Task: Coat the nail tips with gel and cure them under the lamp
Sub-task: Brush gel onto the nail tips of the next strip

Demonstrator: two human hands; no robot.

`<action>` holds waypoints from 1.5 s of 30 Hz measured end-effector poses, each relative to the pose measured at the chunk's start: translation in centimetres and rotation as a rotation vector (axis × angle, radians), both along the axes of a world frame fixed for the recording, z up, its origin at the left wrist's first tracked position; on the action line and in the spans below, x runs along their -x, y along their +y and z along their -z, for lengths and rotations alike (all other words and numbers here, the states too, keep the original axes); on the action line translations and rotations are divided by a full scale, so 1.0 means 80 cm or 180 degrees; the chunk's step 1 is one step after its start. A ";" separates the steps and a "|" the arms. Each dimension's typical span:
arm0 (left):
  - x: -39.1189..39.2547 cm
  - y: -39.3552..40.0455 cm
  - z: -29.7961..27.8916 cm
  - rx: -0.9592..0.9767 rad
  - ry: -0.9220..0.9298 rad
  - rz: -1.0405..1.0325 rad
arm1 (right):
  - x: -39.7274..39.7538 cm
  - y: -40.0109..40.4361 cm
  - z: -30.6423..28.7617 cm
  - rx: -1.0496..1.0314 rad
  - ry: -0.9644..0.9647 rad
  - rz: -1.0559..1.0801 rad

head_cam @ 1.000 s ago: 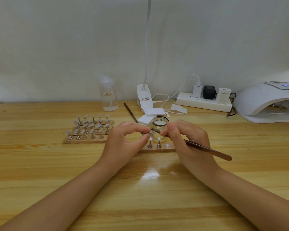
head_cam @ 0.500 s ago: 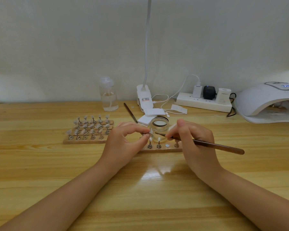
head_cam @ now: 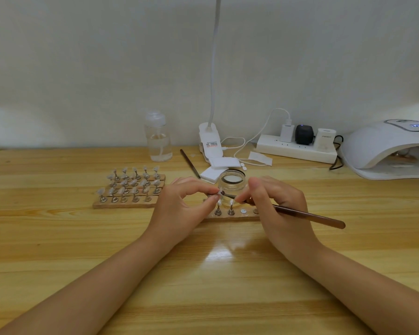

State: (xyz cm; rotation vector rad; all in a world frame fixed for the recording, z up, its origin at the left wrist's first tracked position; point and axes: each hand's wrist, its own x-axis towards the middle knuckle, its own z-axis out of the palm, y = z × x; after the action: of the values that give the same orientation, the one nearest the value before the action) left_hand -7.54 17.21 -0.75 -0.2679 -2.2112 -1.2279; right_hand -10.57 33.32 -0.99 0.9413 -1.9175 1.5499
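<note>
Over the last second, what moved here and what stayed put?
The right hand, gripping the brush, drew back from the jar, then brought the brush tip onto the nail tip pinched by the left hand. Left hand, jar and both wooden racks stayed put.

A home nail-art workstation set against a plain wall.
A wooden desk [head_cam: 58,238] carries a curing lamp [head_cam: 387,148], racks of nail tips [head_cam: 131,187], a gel jar [head_cam: 231,183] and a power strip [head_cam: 295,148].

Both forearms reach forward; left hand [head_cam: 179,209] and right hand [head_cam: 276,209] each curl in a pinching grip.
</note>
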 end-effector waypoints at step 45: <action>0.002 -0.001 0.003 0.0038 0.0123 0.0108 | -0.004 0.001 -0.005 0.0076 -0.0167 0.0161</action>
State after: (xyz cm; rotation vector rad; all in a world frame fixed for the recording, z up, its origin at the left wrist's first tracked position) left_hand -7.70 17.16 -0.99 -0.3325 -2.1899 -1.2178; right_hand -10.28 33.44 -0.62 0.8437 -1.9392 1.5792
